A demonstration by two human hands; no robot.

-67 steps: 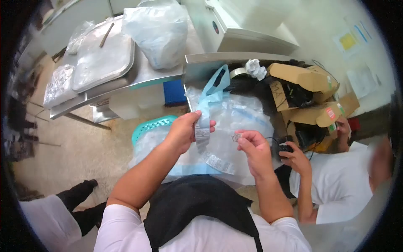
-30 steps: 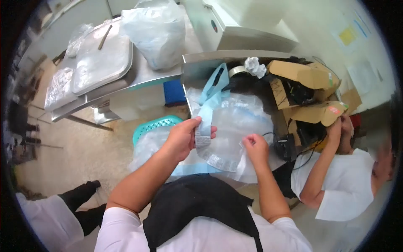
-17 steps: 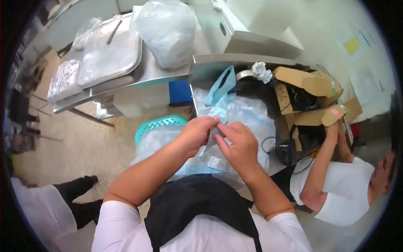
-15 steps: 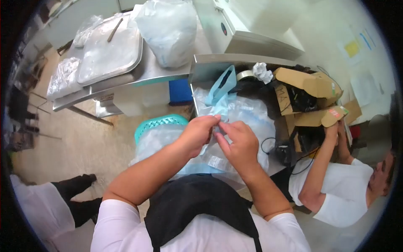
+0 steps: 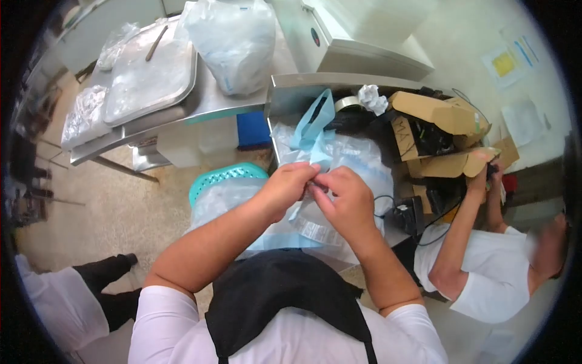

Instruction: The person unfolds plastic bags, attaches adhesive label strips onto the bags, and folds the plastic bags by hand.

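Observation:
My left hand (image 5: 288, 189) and my right hand (image 5: 344, 195) meet in front of my chest, fingers pinched together on a light blue plastic bag (image 5: 319, 159). One loop-shaped handle of the bag stands up beyond my fingertips. The exact part between my fingers is hidden. Below and around my hands lie clear plastic bags (image 5: 364, 161), spread on the metal counter. More pale blue plastic (image 5: 282, 241) shows under my forearms, close to my black apron (image 5: 285, 285).
A teal basket (image 5: 227, 173) with clear plastic stands at left. A metal tray (image 5: 151, 76) and a large filled plastic bag (image 5: 233, 45) sit on the far table. Cardboard boxes (image 5: 439, 115), a tape roll (image 5: 348, 104) and crumpled paper (image 5: 372, 100) are at right, near a co-worker (image 5: 485, 267).
My right fingers have closed in against my left fingertips on the blue bag. The view has shifted slightly. The co-worker's hands have moved a little at the box.

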